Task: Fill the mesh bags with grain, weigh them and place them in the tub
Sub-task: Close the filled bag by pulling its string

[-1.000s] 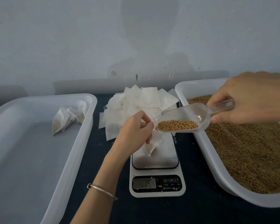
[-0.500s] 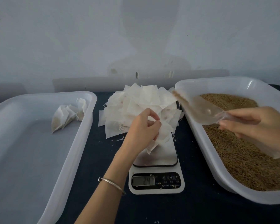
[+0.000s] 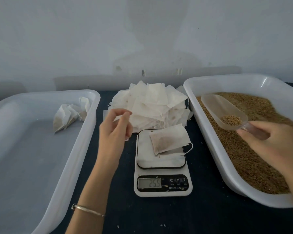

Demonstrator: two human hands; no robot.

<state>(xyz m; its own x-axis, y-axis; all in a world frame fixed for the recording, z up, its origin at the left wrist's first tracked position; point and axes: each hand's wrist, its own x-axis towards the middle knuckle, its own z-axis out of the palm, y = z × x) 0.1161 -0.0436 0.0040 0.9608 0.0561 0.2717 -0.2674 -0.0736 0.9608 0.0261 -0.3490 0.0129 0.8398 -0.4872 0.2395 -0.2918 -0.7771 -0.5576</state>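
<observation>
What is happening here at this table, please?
A person is packing grain into small mesh bags. One filled bag lies on the scale, whose display seems to read 255. The right hand holds a clear scoop with a little grain over the grain tub. The left hand hovers beside the scale, holding nothing clearly visible. A few filled bags already lie in the left tub.
</observation>
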